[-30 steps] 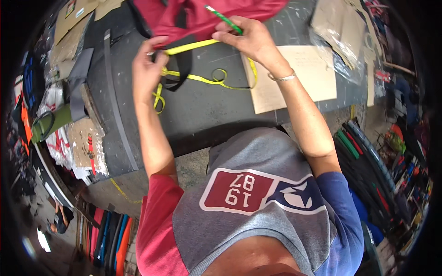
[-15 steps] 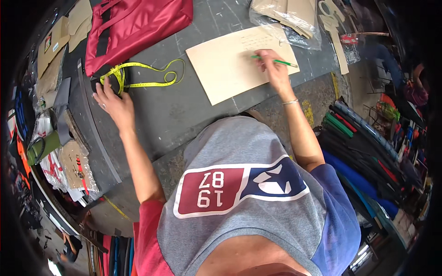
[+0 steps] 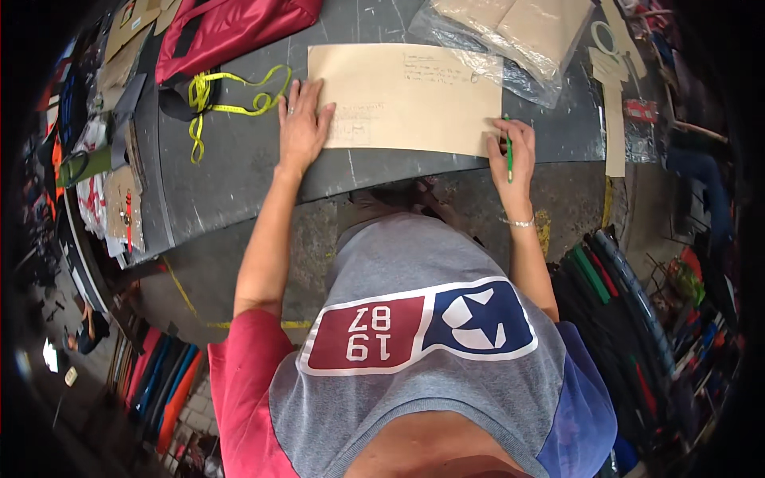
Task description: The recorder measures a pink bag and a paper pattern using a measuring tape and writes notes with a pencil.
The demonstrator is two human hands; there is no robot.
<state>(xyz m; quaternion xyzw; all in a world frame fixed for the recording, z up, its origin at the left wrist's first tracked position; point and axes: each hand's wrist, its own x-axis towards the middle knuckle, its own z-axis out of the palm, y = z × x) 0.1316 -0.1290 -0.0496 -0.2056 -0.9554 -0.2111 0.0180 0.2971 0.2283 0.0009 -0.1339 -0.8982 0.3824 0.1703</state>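
Observation:
A sheet of tan card (image 3: 414, 103) with handwriting lies near the front edge of the dark table. My left hand (image 3: 304, 119) rests on its left edge, fingers spread and holding nothing. At the opposite edge my right hand (image 3: 514, 151) grips a green pencil (image 3: 509, 156), with fingers touching the card's lower right corner. Left of my left hand lies a loosely looped yellow measuring tape (image 3: 231, 107). A shiny dark red bag (image 3: 239, 33) lies beyond the tape.
A clear plastic bag of tan card pieces (image 3: 510, 40) sits at the back right of the table (image 3: 247, 171). Right of it are card templates (image 3: 613, 119). Fabric rolls (image 3: 606, 319) stand on the floor to my right, and a green roll (image 3: 84, 166) is at the far left.
My left hand has left the measuring tape and moved right onto the card. The card is turned straighter. My right hand has dropped from the writing to the card's right corner, still holding the pencil.

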